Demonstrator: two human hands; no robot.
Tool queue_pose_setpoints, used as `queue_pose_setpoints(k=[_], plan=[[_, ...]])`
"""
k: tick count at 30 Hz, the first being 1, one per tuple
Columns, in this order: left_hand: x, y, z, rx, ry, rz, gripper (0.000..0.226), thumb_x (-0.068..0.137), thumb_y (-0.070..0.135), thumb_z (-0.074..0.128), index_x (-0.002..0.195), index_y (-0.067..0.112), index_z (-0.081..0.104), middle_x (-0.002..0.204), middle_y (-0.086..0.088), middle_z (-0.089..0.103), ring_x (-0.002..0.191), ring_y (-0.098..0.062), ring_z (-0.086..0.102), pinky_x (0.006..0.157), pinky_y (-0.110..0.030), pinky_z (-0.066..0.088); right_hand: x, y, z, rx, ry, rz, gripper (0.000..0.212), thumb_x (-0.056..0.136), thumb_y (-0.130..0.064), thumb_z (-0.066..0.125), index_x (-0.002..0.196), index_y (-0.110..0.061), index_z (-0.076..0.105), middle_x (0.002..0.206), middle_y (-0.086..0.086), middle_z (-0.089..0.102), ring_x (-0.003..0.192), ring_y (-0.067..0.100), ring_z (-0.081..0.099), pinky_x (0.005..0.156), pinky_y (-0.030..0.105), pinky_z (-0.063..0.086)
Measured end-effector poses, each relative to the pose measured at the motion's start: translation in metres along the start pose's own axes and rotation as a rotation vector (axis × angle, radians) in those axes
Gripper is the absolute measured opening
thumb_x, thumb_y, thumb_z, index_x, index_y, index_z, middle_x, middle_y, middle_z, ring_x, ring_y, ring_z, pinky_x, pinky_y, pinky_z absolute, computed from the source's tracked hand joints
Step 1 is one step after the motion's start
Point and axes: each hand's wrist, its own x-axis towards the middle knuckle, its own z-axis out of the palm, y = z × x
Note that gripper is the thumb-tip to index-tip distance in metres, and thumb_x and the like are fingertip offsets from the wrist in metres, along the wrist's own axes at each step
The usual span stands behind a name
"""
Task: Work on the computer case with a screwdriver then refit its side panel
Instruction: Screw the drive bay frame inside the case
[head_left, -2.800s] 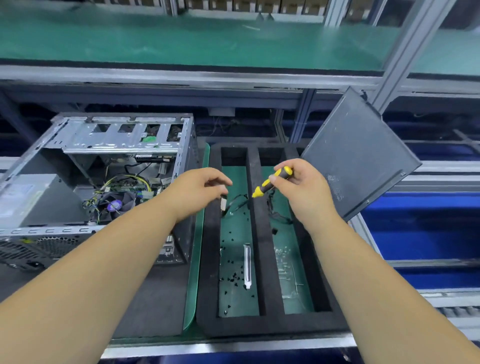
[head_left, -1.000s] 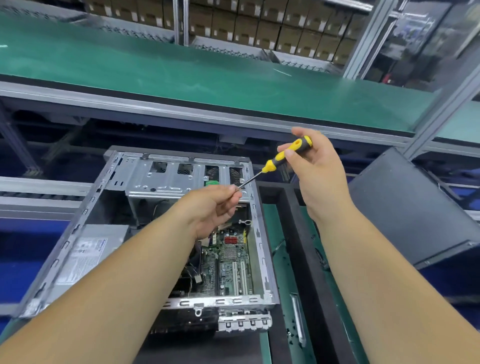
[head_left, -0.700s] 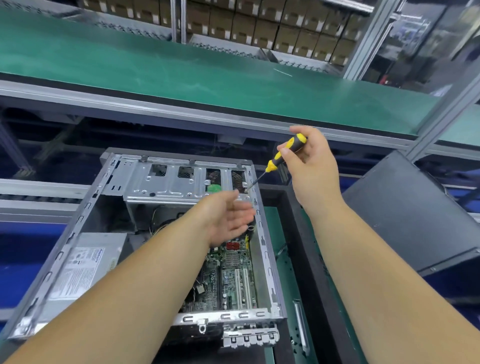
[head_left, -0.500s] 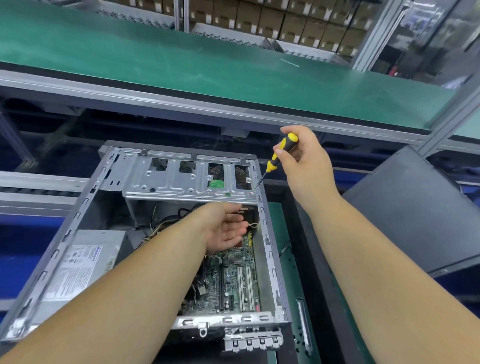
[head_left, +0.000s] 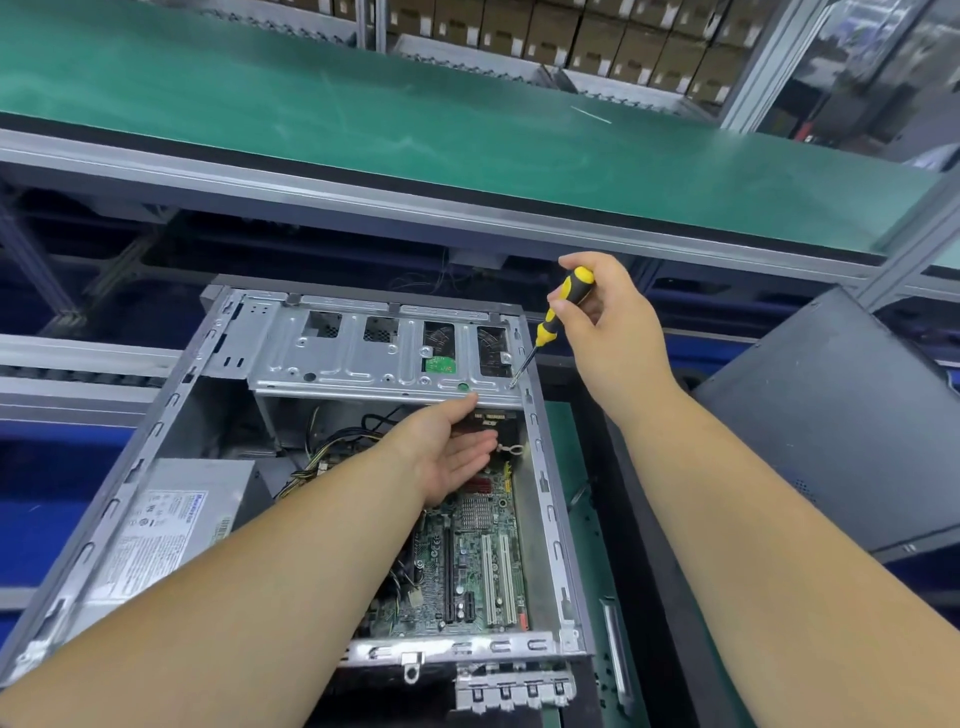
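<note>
Since a moment ago my left hand (head_left: 451, 453) has slid deeper into the computer case (head_left: 171, 410), palm up with fingers straight and relaxed, gripping nothing, its fingertips tucked under the near edge of the metal drive cage (head_left: 363, 358). My right hand (head_left: 605, 322) has brought the screwdriver (head_left: 555, 317) down — its tip now rests on the drive cage at its near right corner, close to the case's right wall. I pinch the yellow-and-black handle between thumb and fingers, the shaft tilted down and to the left.

The case lies open on its side, motherboard (head_left: 475, 566) showing along its right half and the power supply (head_left: 156, 530) in the near left corner. The side panel (head_left: 841, 421) stands tilted off to the right of the case, leaning up from the far side of the black foam tray (head_left: 639, 519) — well apart from the opening it belongs on. A green shelf (head_left: 363, 104) runs across above the case.
</note>
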Motion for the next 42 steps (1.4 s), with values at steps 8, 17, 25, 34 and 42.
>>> queue_pose_setpoints(k=[8, 17, 25, 34, 42], plan=[[0.005, -0.002, -0.002, 0.023, -0.016, 0.029, 0.03, 0.082, 0.033, 0.075, 0.099, 0.015, 0.058, 0.089, -0.014, 0.075, 0.084, -0.019, 0.072, 0.068, -0.029, 0.058, 0.003, -0.002, -0.001, 0.042, -0.124, -0.03, 0.036, 0.098, -0.009, 0.055, 0.124, -0.034, 0.052, 0.098, -0.011, 0.065, 0.091, 0.002, 0.063, 0.076, 0.01, 0.048], [0.007, -0.002, -0.004, 0.019, -0.03, 0.032, 0.034, 0.078, 0.033, 0.078, 0.099, 0.013, 0.058, 0.087, -0.014, 0.075, 0.076, -0.018, 0.074, 0.063, -0.028, 0.061, 0.016, -0.006, 0.02, 0.146, -0.134, 0.064, 0.018, 0.094, -0.023, 0.063, 0.097, -0.024, 0.045, 0.083, -0.007, 0.062, 0.086, 0.015, 0.067, 0.085, 0.047, 0.056], [0.01, -0.003, -0.006, 0.015, -0.029, 0.05, 0.035, 0.079, 0.031, 0.078, 0.1, 0.01, 0.059, 0.085, -0.014, 0.075, 0.076, -0.017, 0.074, 0.064, -0.027, 0.061, 0.015, 0.002, 0.035, 0.904, -0.147, 0.198, 0.045, 0.105, -0.041, 0.027, 0.112, -0.015, 0.064, 0.078, 0.002, 0.056, 0.069, 0.013, 0.048, 0.071, 0.026, 0.043], [0.012, -0.003, -0.006, 0.014, -0.03, 0.055, 0.035, 0.079, 0.031, 0.077, 0.1, 0.01, 0.059, 0.086, -0.014, 0.075, 0.077, -0.017, 0.074, 0.067, -0.027, 0.06, 0.018, 0.002, 0.034, 0.856, -0.103, 0.177, 0.016, 0.093, -0.023, 0.057, 0.103, -0.012, 0.049, 0.084, -0.001, 0.065, 0.077, 0.016, 0.059, 0.074, 0.025, 0.051], [0.01, -0.004, -0.006, 0.012, -0.039, 0.056, 0.036, 0.079, 0.031, 0.077, 0.102, 0.009, 0.059, 0.081, -0.013, 0.075, 0.071, -0.016, 0.074, 0.061, -0.026, 0.06, 0.019, -0.002, 0.033, 0.902, -0.104, 0.192, 0.032, 0.101, -0.034, 0.04, 0.1, -0.013, 0.064, 0.082, -0.001, 0.064, 0.074, 0.014, 0.059, 0.077, 0.03, 0.048]])
